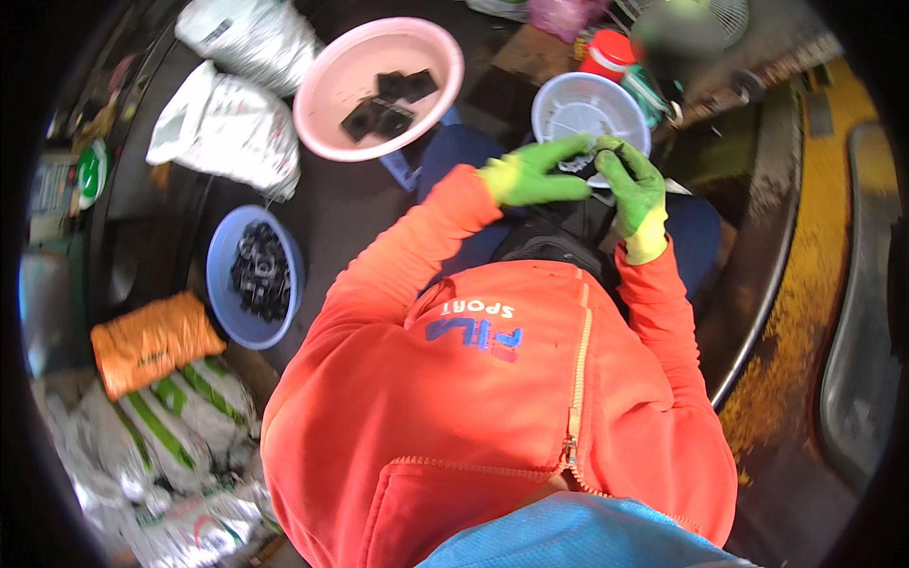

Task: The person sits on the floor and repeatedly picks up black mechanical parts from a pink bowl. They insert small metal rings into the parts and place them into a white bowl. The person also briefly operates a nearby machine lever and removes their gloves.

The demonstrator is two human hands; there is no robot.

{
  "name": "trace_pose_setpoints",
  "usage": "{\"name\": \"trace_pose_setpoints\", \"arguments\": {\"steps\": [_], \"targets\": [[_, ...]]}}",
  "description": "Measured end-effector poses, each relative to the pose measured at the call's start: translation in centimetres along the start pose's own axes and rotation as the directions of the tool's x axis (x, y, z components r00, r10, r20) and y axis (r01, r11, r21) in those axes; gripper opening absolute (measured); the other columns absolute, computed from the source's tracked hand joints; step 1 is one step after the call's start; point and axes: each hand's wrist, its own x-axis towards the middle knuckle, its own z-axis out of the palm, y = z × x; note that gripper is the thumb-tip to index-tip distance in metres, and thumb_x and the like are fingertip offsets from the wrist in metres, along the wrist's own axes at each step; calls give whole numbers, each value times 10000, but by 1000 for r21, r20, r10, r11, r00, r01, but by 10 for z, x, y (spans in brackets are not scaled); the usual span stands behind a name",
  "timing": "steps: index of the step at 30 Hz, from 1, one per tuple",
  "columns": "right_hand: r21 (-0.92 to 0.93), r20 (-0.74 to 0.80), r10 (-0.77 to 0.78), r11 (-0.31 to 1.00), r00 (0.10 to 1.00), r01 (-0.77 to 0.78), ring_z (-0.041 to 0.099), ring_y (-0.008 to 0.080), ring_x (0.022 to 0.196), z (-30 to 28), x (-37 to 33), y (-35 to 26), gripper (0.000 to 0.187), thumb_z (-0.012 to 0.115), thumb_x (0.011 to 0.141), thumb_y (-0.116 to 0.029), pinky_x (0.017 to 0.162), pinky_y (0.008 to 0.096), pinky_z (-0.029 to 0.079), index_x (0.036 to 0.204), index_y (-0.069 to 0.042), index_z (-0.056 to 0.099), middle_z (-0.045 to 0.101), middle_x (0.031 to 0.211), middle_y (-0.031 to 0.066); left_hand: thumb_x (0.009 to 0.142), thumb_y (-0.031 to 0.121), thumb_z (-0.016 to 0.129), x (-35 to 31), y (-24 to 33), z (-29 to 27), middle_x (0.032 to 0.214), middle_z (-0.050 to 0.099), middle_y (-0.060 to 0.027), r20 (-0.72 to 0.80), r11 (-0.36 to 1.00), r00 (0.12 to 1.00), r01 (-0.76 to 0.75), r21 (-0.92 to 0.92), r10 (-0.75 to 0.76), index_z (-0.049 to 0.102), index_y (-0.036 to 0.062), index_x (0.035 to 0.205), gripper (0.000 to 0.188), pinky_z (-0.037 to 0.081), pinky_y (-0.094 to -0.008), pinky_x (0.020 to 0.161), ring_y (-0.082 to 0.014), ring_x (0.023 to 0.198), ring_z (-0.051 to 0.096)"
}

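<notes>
My left hand [544, 172], in a green and yellow work glove, reaches out with its fingers stretched and spread, and I see nothing held in it. Close beside its fingertips, my right hand [634, 185] in a matching glove is closed, thumb and fingers brought together. What it pinches, if anything, is too small to make out. Both hands are over the near rim of a pale white-blue plastic basin [589, 95]. Between the hands, small dark and whitish bits show in the basin, partly hidden by the gloves.
A pink basin [327, 57] holds several black square parts [390, 102]. To the left, a blue basin [220, 275] contains many small black pieces [262, 273]. White sacks [227, 123], an orange package [156, 341] and a red-lidded container [608, 55] stand around. A metal machine edge [781, 237] runs along the right.
</notes>
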Motion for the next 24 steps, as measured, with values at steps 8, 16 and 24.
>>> {"name": "trace_pose_setpoints", "arguments": {"steps": [8,16,24], "targets": [[-922,-204,-846,335,493,194,588,278,1091,-58,-162,-146,332,557,938,-149,927,363,474,1200,55,578,602,1168,190,916,379,548,115,-26,63,771,540,-27,102,885,902,432,-173,-420,584,38,1036,363,403,-265,507,-112,563,481],[-824,170,-984,-168,47,-540,629,266,963,-78,-320,-221,290,532,942,-108,826,349,543,1176,63,539,585,1135,225,882,201,590,275,-77,128,957,610,-97,-254,977,965,4,-211,-58,565,14,1225,392,449,-292,726,-172,813,563],[-781,183,-983,-133,-20,-610,632,271,906,-100,-335,-227,302,545,920,-16,785,367,570,1211,43,491,566,1134,236,833,167,669,361,-88,114,1130,665,-162,-235,997,970,70,19,-63,561,35,1294,492,494,-313,860,-223,989,648]]}}
